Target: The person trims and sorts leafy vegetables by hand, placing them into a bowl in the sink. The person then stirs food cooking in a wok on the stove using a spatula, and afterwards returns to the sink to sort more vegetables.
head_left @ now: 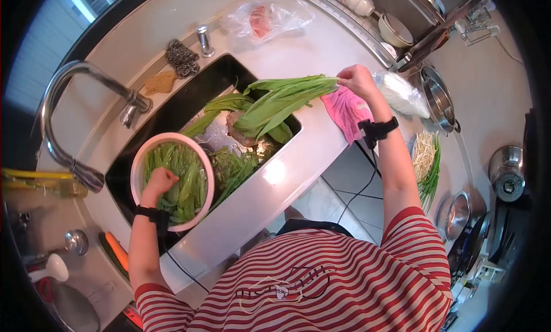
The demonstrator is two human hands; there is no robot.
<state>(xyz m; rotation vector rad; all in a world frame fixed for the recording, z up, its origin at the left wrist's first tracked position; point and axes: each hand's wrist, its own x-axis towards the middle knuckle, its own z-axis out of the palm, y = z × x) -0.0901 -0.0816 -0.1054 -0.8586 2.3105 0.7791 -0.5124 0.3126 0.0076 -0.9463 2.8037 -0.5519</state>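
Note:
My right hand [357, 82] is closed on one end of a bunch of long leafy greens [287, 99], lifted at the sink's right side with the leaves trailing left over the sink [244, 71]. Over a round pink-rimmed basin [211, 174] is my left hand [162, 181], its fingers curled together; whether anything is in them I cannot make out. Cut or torn green leaves [186, 200] fill the basin, which sits at the sink's left end. More greens [232, 171] lie in the sink beside it, next to a brownish lump [241, 128] partly covered by leaves.
A curved faucet [54, 111] arches in from the left. Behind the sink lie a steel scrubber [182, 57], a sponge [160, 82] and a plastic bag [281, 16]. A pink cloth [347, 114] hangs at the counter edge. Bean sprouts [423, 154] and metal bowls [457, 216] stand to the right.

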